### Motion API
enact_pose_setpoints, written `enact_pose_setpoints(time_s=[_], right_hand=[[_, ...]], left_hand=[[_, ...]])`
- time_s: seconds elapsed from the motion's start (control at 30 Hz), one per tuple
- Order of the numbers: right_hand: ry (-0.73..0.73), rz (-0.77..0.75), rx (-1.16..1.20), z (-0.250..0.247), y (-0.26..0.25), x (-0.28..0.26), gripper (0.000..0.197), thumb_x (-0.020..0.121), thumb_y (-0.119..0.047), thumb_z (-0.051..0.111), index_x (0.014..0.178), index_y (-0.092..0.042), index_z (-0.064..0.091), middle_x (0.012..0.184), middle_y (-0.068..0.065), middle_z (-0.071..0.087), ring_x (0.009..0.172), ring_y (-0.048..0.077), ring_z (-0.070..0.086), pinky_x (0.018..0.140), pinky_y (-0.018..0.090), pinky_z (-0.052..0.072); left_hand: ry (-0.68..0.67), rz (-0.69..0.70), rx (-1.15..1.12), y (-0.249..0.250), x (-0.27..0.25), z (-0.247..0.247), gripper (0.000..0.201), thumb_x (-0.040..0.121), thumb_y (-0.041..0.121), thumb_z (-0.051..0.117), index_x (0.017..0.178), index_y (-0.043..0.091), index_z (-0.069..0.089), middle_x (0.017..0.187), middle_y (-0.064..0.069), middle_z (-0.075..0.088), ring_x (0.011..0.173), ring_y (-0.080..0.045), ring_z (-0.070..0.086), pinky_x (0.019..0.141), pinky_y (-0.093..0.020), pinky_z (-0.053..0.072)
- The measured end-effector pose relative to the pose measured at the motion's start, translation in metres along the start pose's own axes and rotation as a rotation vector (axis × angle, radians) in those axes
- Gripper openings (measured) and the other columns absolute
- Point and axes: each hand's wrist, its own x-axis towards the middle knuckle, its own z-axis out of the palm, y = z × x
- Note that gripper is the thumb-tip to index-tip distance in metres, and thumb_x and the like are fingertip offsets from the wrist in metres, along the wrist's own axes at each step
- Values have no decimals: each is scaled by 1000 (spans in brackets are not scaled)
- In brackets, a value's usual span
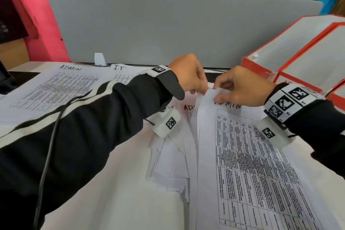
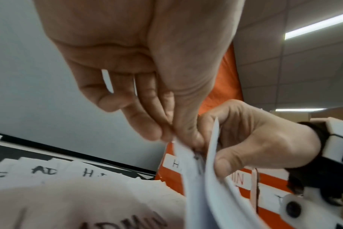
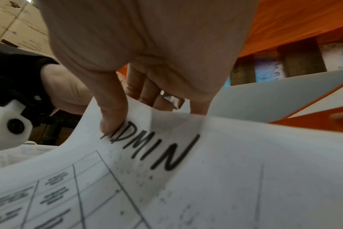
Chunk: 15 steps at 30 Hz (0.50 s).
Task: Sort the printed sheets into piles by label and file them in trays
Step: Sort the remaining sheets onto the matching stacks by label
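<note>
My right hand (image 1: 217, 92) pinches the top edge of a printed sheet marked ADMIN (image 1: 252, 164), thumb beside the handwritten label (image 3: 153, 148) and fingers behind the paper. That sheet is lifted at its top and curves down toward me. Just to its left, my left hand (image 1: 196, 89) pinches the top edge of another lifted sheet (image 2: 184, 156), whose label I cannot read. Under both lies a loose heap of sheets (image 1: 171, 164). An ADMIN pile (image 1: 56, 89) and an I.T pile (image 1: 121, 74) lie at the back left. Orange trays (image 1: 298, 46) stand at the right.
A grey divider panel (image 1: 168, 24) closes off the back of the desk. In the left wrist view the tray fronts (image 2: 268, 190) carry white label strips, one starting with H, one ending in MIN. A black cable (image 1: 48, 145) runs over my left sleeve.
</note>
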Motion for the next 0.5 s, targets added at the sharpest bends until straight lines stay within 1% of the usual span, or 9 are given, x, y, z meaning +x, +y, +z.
enact_pose_setpoints(time_s=[0.07, 0.1, 0.17, 0.2, 0.23, 0.27, 0.33, 0.43, 0.5], right_hand=[[31, 53, 48, -7, 8, -5, 27, 79, -2, 87, 92, -19, 70, 84, -3, 80, 76, 11, 75, 81, 41, 60], [43, 72, 78, -11, 12, -9, 34, 78, 1, 87, 94, -20, 66, 82, -3, 80, 72, 10, 75, 78, 38, 59], [54, 109, 120, -16, 20, -16, 43, 76, 2, 87, 102, -21, 62, 74, -6, 78, 63, 9, 68, 74, 32, 55], [58, 124, 116, -17, 22, -19, 46, 76, 1, 88, 106, -22, 62, 72, -8, 76, 59, 8, 64, 72, 30, 54], [54, 129, 111, -18, 24, -21, 45, 77, 0, 88, 108, -22, 64, 72, -9, 77, 61, 8, 65, 74, 30, 56], [45, 129, 110, -18, 24, -22, 42, 77, -1, 88, 108, -22, 66, 77, -9, 78, 68, 10, 70, 80, 35, 59], [37, 114, 94, -18, 24, -25, 33, 78, -2, 87, 101, -19, 73, 86, -7, 80, 81, 15, 77, 87, 48, 61], [26, 82, 47, -15, 20, -24, 24, 78, -3, 88, 94, -18, 76, 88, -8, 80, 82, 11, 77, 87, 47, 62], [14, 71, 33, -13, 16, -22, 23, 79, -5, 88, 92, -20, 75, 89, -10, 80, 82, 7, 76, 87, 44, 62]], left_hand=[[40, -53, 69, -8, 3, 1, 31, 71, 45, 87, 67, 16, 77, 59, 4, 72, 56, -10, 70, 64, -24, 57], [14, -87, 140, -15, 5, 2, 38, 70, 53, 85, 68, 16, 77, 60, 5, 72, 60, -13, 71, 68, -27, 60], [-131, -144, 307, -24, 4, 6, 48, 65, 63, 84, 77, 17, 79, 69, 5, 74, 73, -18, 72, 74, -33, 61], [-224, -163, 388, -26, 3, 9, 54, 64, 65, 84, 86, 16, 79, 79, 3, 75, 82, -20, 72, 79, -34, 60], [-290, -172, 455, -28, 1, 13, 59, 66, 65, 83, 95, 13, 78, 91, 0, 75, 90, -21, 71, 83, -35, 60], [-313, -166, 498, -28, 1, 16, 61, 69, 63, 82, 102, 12, 76, 99, -2, 75, 95, -23, 70, 87, -36, 59], [-277, -165, 482, -29, 3, 19, 52, 73, 53, 84, 103, 11, 75, 102, -5, 75, 95, -24, 71, 88, -36, 59], [-269, -197, 442, -29, 6, 17, 39, 75, 37, 86, 100, 9, 76, 96, -8, 76, 94, -26, 73, 87, -39, 60], [-274, -204, 460, -31, 7, 16, 41, 77, 38, 85, 102, 7, 75, 98, -9, 76, 96, -27, 73, 90, -40, 58]])
